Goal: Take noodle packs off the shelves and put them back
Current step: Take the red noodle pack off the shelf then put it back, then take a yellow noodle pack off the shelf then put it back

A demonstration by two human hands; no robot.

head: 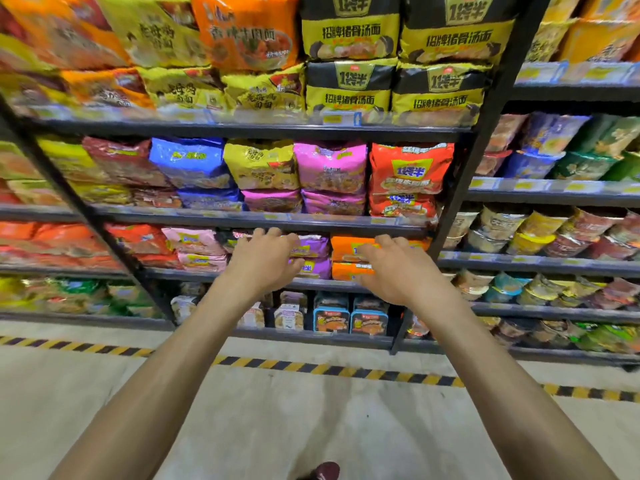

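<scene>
Both my arms reach out to the third shelf [242,276] of a dark metal rack. My left hand [265,259] lies with spread fingers against the purple noodle packs [313,249], stacked two high. My right hand [398,268] rests on the stack of orange noodle packs [346,249] just to the right, fingers curled over their front. Whether either hand has a firm grip on a pack is not visible. Pink packs [195,242] lie left of my left hand.
Shelves above hold red, blue, yellow, pink and black-and-yellow noodle packs [349,95]. Cup noodles [540,233] fill the rack on the right. Boxed noodles [330,318] stand on the bottom shelf. A black upright post [446,220] divides the racks. Yellow-black tape [311,368] marks the concrete floor.
</scene>
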